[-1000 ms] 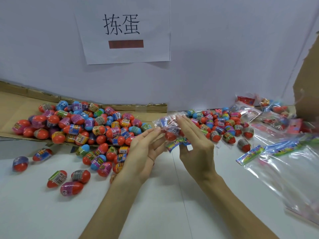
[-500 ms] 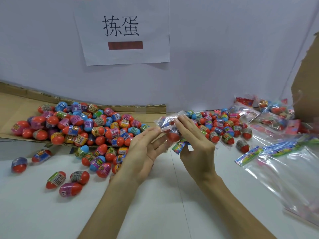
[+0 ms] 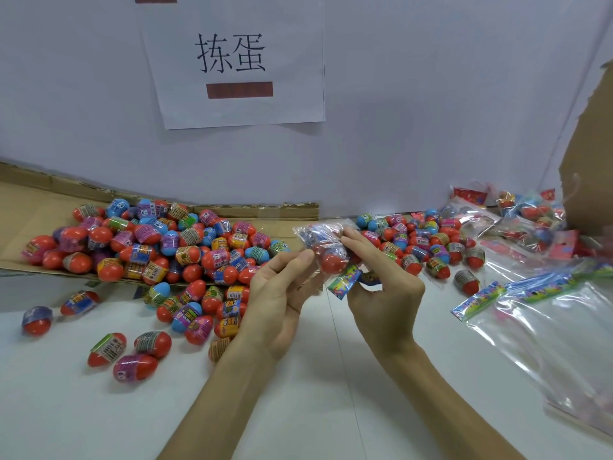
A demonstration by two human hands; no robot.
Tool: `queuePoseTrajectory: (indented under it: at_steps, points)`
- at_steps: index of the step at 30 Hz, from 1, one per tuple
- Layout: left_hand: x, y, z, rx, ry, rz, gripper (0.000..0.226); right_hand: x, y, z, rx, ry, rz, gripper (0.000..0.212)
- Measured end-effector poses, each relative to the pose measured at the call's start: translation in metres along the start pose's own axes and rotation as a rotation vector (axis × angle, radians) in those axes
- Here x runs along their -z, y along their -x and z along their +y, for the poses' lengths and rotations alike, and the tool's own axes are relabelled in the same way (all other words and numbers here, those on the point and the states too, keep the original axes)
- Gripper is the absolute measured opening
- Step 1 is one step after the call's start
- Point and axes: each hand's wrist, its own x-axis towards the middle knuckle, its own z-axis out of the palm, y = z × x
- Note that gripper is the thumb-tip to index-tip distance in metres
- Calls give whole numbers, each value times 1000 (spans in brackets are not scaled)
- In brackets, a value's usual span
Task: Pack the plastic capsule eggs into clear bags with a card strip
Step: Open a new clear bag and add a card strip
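Observation:
A small clear bag [image 3: 326,245] holding capsule eggs, a red one lowest, hangs between my hands above the white table. Its colourful card strip [image 3: 343,282] sticks out at the bottom end. My right hand [image 3: 381,287] grips the bag, fingers curled round it and the strip. My left hand [image 3: 282,290] touches the bag's left side with its fingertips, palm turned up. A big heap of loose capsule eggs [image 3: 159,244] lies to the left, partly on flat cardboard [image 3: 23,207]. A smaller heap of eggs [image 3: 421,240] lies behind my right hand.
Empty clear bags with card strips [image 3: 537,313] lie at the right. Filled bags [image 3: 517,220] are piled at the far right, next to a cardboard box wall [image 3: 590,154]. Stray eggs [image 3: 132,353] dot the table at the left. A paper sign [image 3: 232,58] hangs on the wall.
My right hand's fingers have curled tighter round the bag and strip, and the strip's end has tilted lower. My left hand has stayed at the bag's left side.

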Motion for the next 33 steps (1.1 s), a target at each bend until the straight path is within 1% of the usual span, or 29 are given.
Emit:
queuePoseTrajectory:
  at_steps: [2, 5, 9, 10, 12, 13, 15, 16, 17, 18, 19, 21, 22, 23, 24, 26, 29, 31, 33]
  points:
    - [-1, 1, -2, -13, 22, 8, 18, 0, 0, -3, -7, 9, 18, 49]
    - [-1, 2, -4, -19, 57, 38, 23, -2, 0, -5, 14, 48, 20, 45]
    - [-2, 4, -1, 106, 95, 38, 43, -2, -1, -1, 21, 81, -12, 44]
    - [-2, 5, 1, 149, 74, 5, 43, -1, -1, 1, 25, 82, -36, 45]
    - [-2, 7, 5, 212, -40, -72, 45, -1, -2, 3, 44, 76, -132, 47]
    - [-1, 7, 6, 210, -107, -88, 49, -1, -2, 3, 58, 56, -198, 51]
    - [-1, 4, 4, 148, -182, -41, 54, -1, -2, 1, 39, -41, -314, 64]
    - [-1, 2, 4, 119, -174, 3, 54, -1, -3, 0, -16, -122, -338, 71]
    - [1, 0, 4, 95, -144, 39, 52, 0, -5, -2, -99, -212, -326, 74]
    - [2, -2, 5, 79, -108, 54, 48, 1, -7, -3, -204, -299, -290, 73]
    - [4, -4, 5, 71, -81, 50, 44, 2, -9, -4, -329, -385, -243, 66]
    - [6, -5, 6, 69, -81, 14, 42, 3, -15, -2, -608, -529, -173, 40]
    - [5, -4, 5, 68, -102, -7, 43, 3, -18, 0, -741, -586, -179, 31]
    - [5, -4, 5, 66, -127, -27, 44, 4, -20, 3, -846, -629, -208, 30]
    - [6, -4, 3, 64, -149, -43, 46, 5, -21, 4, -913, -660, -245, 35]
    - [8, -4, 2, 66, -188, -59, 46, 7, -22, 4, -976, -716, -284, 41]
    - [11, -5, 5, 89, -216, -85, 48, 9, -24, 3, -1049, -842, -293, 42]
    - [12, -5, 5, 112, -210, -109, 47, 11, -25, 4, -1115, -930, -306, 50]
    - [12, -5, 4, 125, -211, -114, 45, 12, -27, 3, -1162, -960, -304, 60]
